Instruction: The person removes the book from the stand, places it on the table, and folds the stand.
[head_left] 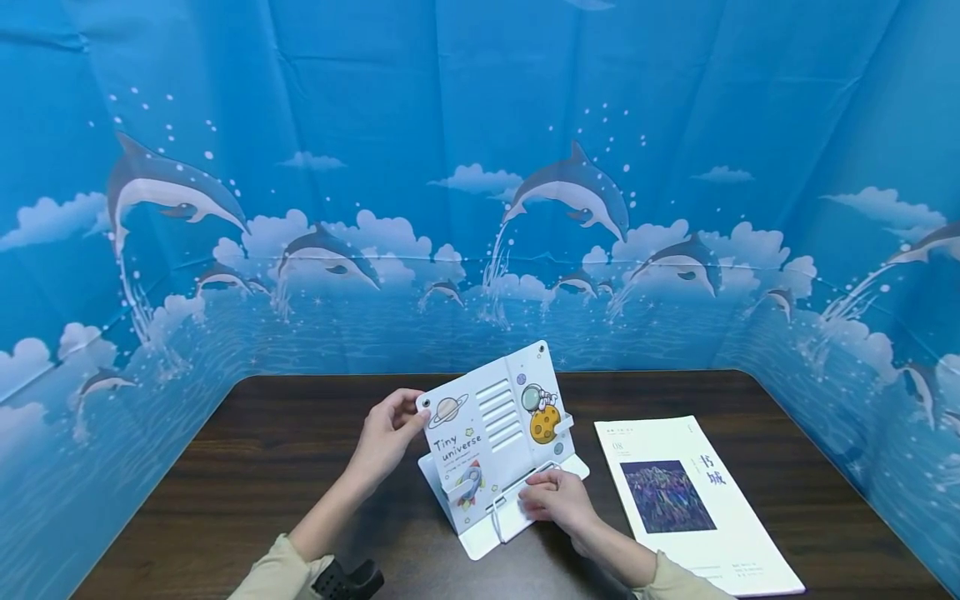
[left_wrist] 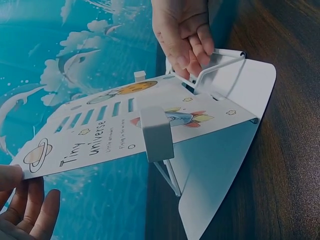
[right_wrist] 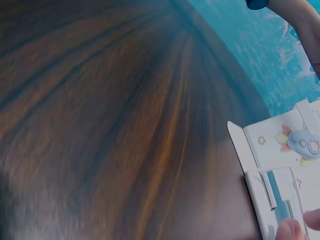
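Note:
A white book stand (head_left: pixel 495 433) printed with "Tiny universe", a planet and an astronaut stands tilted on the dark wooden table (head_left: pixel 262 450). My left hand (head_left: pixel 412 419) pinches the upper left corner of its back panel; in the left wrist view the left hand (left_wrist: pixel 20 197) sits at that corner of the stand (left_wrist: pixel 125 130). My right hand (head_left: pixel 542 492) lies on the stand's base with its fingers curled on the wire page holder (left_wrist: pixel 220 65). The right wrist view shows only the base (right_wrist: pixel 280 165) and my right fingertips (right_wrist: pixel 292 231).
A thin booklet (head_left: pixel 690 500) with a dark picture on its cover lies flat to the right of the stand. A blue dolphin-print cloth (head_left: pixel 480 208) walls the table on three sides. A dark device (head_left: pixel 348 581) is strapped at my left wrist.

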